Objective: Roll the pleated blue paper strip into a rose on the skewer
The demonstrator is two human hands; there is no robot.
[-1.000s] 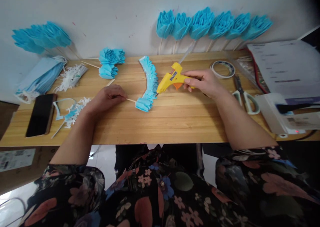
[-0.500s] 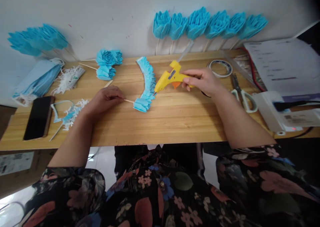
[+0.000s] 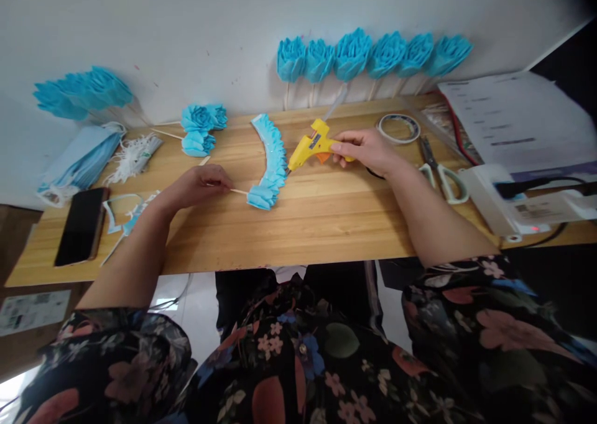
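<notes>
A thin wooden stick is pinched in the fingers of my left hand. Its far end goes into a rolled blue flower head, from which a curved, pleated blue strip runs up and away across the table. My right hand is wrapped round the handle of a yellow hot glue gun with an orange trigger. The gun's nozzle points down and left, close beside the strip's right edge; whether it touches is hard to tell. A clear glue stick pokes out of its back.
Finished blue flowers lean on the wall, with more at left. Three small ones lie behind my left hand. A phone and blue masks are at left; tape, scissors and a power strip at right.
The view has shifted a little. The nozzle has moved slightly up along the strip's right edge, away from the flower head. Both hands keep their holds.
</notes>
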